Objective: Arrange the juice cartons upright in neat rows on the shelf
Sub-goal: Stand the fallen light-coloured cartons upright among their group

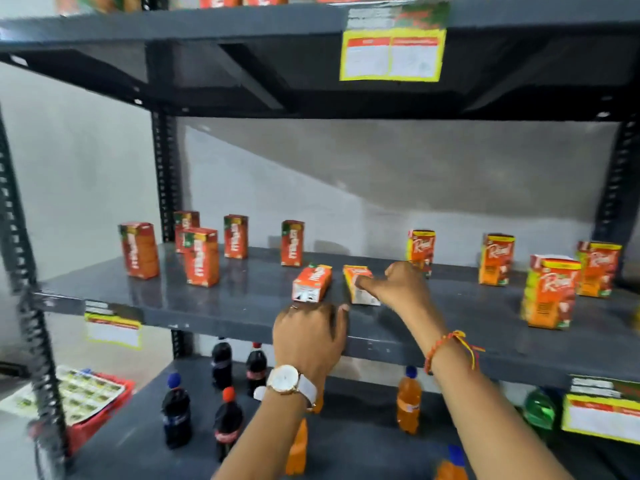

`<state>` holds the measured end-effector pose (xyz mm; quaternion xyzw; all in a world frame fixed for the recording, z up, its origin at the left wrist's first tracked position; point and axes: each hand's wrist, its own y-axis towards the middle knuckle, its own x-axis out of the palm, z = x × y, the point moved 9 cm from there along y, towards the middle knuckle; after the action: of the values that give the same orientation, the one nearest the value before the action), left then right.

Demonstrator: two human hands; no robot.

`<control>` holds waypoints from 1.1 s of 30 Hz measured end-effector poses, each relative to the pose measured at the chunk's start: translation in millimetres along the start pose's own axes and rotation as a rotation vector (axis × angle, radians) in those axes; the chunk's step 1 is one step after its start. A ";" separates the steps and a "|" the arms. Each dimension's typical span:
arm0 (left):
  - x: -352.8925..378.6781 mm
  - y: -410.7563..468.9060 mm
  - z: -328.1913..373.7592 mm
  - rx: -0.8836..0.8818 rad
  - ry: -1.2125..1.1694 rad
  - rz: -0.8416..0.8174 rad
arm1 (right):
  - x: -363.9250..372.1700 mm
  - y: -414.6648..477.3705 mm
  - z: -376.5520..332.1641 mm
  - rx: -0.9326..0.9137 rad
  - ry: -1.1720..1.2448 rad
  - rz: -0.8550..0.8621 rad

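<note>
On the dark grey middle shelf (221,306), several red-orange juice cartons (202,256) stand upright at the left. Several yellow-orange cartons (550,294) stand upright at the right. Two cartons lie flat near the front middle: a red-orange lying carton (312,283) and a yellow-orange lying carton (356,282). My right hand (401,287) grips the yellow-orange lying carton, thumb on its near end. My left hand (310,336), with a white watch, rests on the shelf's front edge just below the red-orange lying carton, fingers curled, holding nothing.
The lower shelf (346,441) carries dark cola bottles (176,415) and orange soda bottles (409,403). Yellow price tags (113,330) hang on the shelf edges. An upper shelf (242,26) sits overhead. Black perforated uprights (164,174) frame the sides. A red tray (90,403) lies at lower left.
</note>
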<state>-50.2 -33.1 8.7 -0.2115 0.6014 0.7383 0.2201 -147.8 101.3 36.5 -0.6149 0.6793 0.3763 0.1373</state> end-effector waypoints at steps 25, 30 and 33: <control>7.9 -11.7 -6.4 0.026 -0.163 0.028 | -17.0 -47.6 -22.5 -0.024 0.106 0.533; 9.8 -11.8 -5.5 0.008 -0.127 0.017 | -15.6 -49.6 -14.8 -0.012 0.082 0.532; 8.4 -10.8 -4.9 -0.039 -0.121 0.009 | -20.0 -49.5 -6.2 -0.006 0.076 0.536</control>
<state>-50.5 -35.4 -5.7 -0.1680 0.5733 0.7624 0.2486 -95.5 113.7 36.7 -0.4272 0.8214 0.3778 0.0058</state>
